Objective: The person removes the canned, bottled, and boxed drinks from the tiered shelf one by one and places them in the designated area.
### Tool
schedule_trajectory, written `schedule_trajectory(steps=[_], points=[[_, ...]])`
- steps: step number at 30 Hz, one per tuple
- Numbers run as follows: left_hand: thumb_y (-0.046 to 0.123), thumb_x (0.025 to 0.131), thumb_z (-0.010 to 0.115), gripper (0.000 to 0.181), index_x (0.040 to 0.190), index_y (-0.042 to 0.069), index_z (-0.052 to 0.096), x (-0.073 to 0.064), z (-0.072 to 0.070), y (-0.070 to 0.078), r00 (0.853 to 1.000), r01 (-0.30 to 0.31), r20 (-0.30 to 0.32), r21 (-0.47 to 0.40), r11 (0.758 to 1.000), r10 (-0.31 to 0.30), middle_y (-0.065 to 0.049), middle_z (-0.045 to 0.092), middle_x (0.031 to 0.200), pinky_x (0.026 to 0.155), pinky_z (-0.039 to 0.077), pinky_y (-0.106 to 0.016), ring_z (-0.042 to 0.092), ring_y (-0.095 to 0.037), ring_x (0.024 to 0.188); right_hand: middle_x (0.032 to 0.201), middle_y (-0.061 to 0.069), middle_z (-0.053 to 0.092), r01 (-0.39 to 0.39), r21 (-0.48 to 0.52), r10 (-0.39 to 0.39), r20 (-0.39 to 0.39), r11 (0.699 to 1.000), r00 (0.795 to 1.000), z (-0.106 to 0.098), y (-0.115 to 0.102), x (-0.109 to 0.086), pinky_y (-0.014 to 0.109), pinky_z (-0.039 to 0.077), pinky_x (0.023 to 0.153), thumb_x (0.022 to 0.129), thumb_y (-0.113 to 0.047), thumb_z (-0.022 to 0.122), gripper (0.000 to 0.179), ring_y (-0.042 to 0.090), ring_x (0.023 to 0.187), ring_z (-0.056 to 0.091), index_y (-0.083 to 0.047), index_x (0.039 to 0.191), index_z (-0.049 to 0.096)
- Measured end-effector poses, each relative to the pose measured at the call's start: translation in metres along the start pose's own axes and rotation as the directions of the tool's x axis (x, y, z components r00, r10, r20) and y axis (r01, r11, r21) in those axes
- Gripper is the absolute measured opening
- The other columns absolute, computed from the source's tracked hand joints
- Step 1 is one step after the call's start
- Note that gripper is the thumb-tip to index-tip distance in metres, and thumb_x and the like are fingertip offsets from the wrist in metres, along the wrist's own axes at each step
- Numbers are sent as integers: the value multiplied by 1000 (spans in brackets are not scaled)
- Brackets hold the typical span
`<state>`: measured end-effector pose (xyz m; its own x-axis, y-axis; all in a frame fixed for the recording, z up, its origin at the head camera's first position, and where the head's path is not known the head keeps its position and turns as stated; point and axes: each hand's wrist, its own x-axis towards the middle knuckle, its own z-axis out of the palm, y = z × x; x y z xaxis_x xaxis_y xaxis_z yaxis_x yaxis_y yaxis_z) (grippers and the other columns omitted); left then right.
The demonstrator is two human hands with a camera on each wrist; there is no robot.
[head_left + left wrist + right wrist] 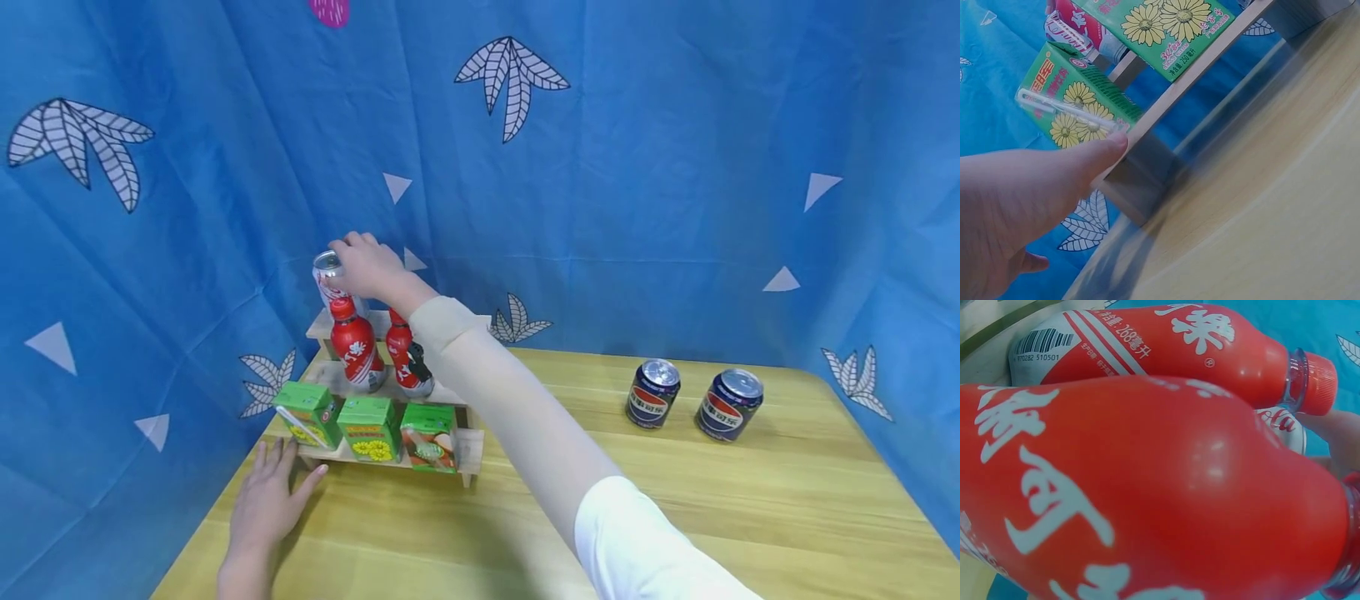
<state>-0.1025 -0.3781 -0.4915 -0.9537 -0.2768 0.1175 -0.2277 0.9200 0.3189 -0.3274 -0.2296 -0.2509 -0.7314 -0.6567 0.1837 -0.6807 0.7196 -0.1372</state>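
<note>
On the top tier of a small wooden shelf (471,450) at the left, my right hand (369,265) grips a white and red cola can (327,265) from its right side, fingers near its top. Two red bottles (355,346) stand on the middle tier, just below that hand. In the right wrist view a red bottle (1147,481) fills the foreground and hides most of the can (1285,428). My left hand (264,497) lies by the shelf's front left corner with fingers extended. A fingertip meets the board's end, beside a green drink carton (1075,103) with a straw.
Three green cartons (369,429) line the bottom tier. Two dark blue cola cans (653,395) stand apart from the shelf, on the right of the wooden table (600,500). A blue patterned curtain (637,167) hangs behind and along both sides.
</note>
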Motion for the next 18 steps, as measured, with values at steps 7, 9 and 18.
schedule_trajectory(steps=[7, 9, 18], points=[[63, 95, 46, 89, 151, -3, 27, 0, 2, -2, 1000, 9, 6, -3, 1000, -9, -33, 19, 156, 115, 15, -71, 7, -51, 147, 148, -1, 43, 34, -11, -34, 5, 999, 999, 7, -1, 2, 32, 43, 110, 95, -54, 53, 68, 14, 133, 39, -22, 151, 33], [63, 94, 46, 89, 151, -3, 27, -1, 1, -2, 1000, 13, 7, -5, 1000, -13, -33, 19, 156, 115, 15, -71, 6, -50, 147, 148, -1, 43, 39, -17, -40, -1, 999, 999, 8, -2, 3, 32, 43, 110, 95, -54, 53, 68, 15, 133, 39, -21, 151, 33], [63, 95, 46, 88, 152, -1, 27, 2, 1, -2, 1000, -5, -5, 4, 1000, 5, -32, 20, 157, 115, 16, -70, 8, -50, 147, 147, 0, 44, 48, -42, -47, 22, 998, 999, 8, 2, 9, 33, 42, 111, 96, -54, 51, 69, 15, 133, 39, -20, 152, 32]])
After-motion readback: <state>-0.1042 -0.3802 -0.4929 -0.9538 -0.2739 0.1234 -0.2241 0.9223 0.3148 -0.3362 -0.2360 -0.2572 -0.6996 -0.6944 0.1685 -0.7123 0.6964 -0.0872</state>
